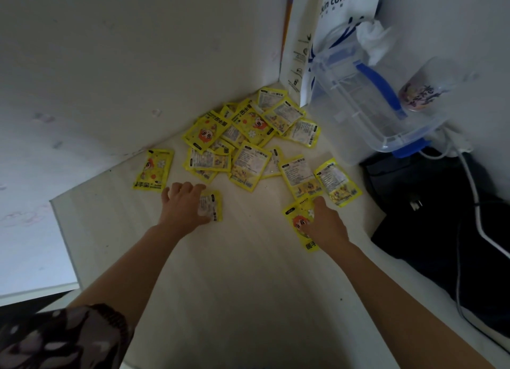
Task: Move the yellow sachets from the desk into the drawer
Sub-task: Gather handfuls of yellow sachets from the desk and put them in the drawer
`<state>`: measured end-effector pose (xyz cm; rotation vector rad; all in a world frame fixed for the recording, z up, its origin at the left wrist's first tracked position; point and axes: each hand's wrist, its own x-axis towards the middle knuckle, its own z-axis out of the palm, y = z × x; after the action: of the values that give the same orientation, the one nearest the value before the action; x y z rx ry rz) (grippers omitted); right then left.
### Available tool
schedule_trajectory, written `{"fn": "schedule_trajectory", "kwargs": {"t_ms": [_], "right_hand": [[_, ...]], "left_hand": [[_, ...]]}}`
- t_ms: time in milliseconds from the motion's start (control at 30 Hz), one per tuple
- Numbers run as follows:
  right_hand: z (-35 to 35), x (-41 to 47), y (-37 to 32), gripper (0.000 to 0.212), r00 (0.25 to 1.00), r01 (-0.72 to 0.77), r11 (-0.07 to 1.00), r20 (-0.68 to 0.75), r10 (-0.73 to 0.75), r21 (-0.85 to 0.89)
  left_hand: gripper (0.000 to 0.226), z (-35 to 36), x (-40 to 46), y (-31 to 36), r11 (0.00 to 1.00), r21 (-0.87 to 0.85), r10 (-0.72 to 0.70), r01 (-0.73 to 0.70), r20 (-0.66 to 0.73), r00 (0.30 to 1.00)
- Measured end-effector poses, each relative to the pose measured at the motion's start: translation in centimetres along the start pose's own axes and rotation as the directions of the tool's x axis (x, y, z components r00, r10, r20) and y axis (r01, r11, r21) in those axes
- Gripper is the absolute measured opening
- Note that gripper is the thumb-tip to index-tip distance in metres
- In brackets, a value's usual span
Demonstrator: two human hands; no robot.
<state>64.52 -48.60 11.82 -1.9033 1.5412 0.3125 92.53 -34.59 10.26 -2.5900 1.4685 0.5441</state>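
Note:
Several yellow sachets (248,137) lie scattered and heaped in the far corner of the pale desk (234,272). One lone sachet (153,170) lies at the left by the wall. My left hand (183,206) curls its fingers round a sachet (212,207) on the desk, just in front of the heap. My right hand (325,225) grips another sachet (296,225) that shows an orange cartoon face. Two more sachets (338,182) lie just beyond my right fingers. No drawer is in view.
A clear plastic box with blue clasps (367,104) stands at the back right, with a printed cup (425,87) on it. A white coffee bag (339,24) leans on the wall. A black bag (441,230) and white cable (469,197) fill the right side.

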Motion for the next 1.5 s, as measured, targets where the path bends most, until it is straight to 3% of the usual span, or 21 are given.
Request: {"fn": "schedule_trajectory", "kwargs": {"t_ms": [100,167,267,433,500,567,667,933,1500], "right_hand": [[-0.7,0.6,0.2,0.026,0.997,0.081,0.996,-0.020,-0.080,0.030],[-1.4,1.0,0.2,0.024,0.994,0.106,0.992,-0.034,-0.104,0.066],[-2.7,2.1,0.0,0.029,0.992,0.110,0.990,-0.066,-0.105,0.093],[-4.6,4.1,0.1,0.034,0.988,0.113,0.984,-0.117,-0.097,0.137],[-5.3,4.7,0.2,0.047,0.988,0.089,0.986,-0.138,-0.070,0.138],[-5.9,5.5,0.5,0.038,0.989,0.058,0.991,-0.139,-0.041,0.119],[-6.1,6.5,1.2,0.034,0.988,0.028,0.994,-0.154,-0.011,0.105],[-5.7,7.3,1.5,0.050,0.979,-0.120,0.987,-0.179,0.100,-0.109],[-5.7,7.1,1.5,0.062,0.974,-0.158,0.987,-0.167,0.153,-0.017]], "left_hand": [[0.066,-0.6,0.2,-0.4,0.998,0.030,-0.051,0.049,0.049,0.998],[0.060,-1.1,0.5,-0.7,0.997,0.030,-0.071,0.069,0.070,0.995],[0.062,-1.9,0.9,-1.7,0.991,-0.079,-0.098,0.104,0.076,0.992],[0.053,-3.4,2.3,-4.3,0.899,-0.351,-0.268,0.262,0.033,0.963],[0.064,-3.7,3.1,-5.2,0.859,-0.407,-0.325,0.312,0.039,0.945],[0.068,-4.0,3.7,-6.4,0.827,-0.440,-0.370,0.349,0.040,0.928],[0.036,-4.1,4.6,-8.1,0.794,-0.491,-0.407,0.358,0.008,0.913],[0.036,-3.6,5.9,-9.6,0.771,-0.476,-0.486,0.423,-0.010,0.874],[0.037,-2.5,5.8,-9.1,0.707,-0.517,-0.547,0.482,0.031,0.837]]}}
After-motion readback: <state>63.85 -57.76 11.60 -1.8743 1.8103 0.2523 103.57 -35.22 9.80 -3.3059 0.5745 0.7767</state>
